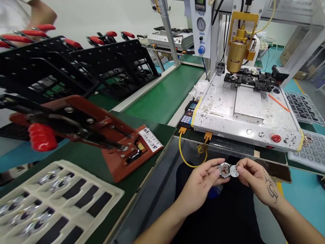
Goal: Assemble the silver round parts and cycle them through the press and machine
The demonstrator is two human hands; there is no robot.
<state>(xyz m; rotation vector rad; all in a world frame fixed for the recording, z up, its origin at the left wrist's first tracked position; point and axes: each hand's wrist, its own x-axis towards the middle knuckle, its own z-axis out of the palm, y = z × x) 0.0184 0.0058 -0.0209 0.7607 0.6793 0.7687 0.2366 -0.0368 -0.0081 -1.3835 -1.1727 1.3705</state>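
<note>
Above my lap, my left hand [203, 178] pinches a small round metal ring part [224, 169] with a dark hollow centre. Right beside it, my right hand [254, 176] pinches a small silvery disc [234, 171] that touches the ring's right edge. Both hands are closed on their pieces, below the front edge of a white dispensing machine base [243, 130].
A gold dispensing head [237, 47] hangs over a black fixture [251, 79]. A red toggle clamp jig [101, 135] lies at the left on the green bench. A cream tray [50, 200] holds metal parts. Black racks [76, 67] and a green conveyor [167, 95] lie behind. Trays [308, 152] stand right.
</note>
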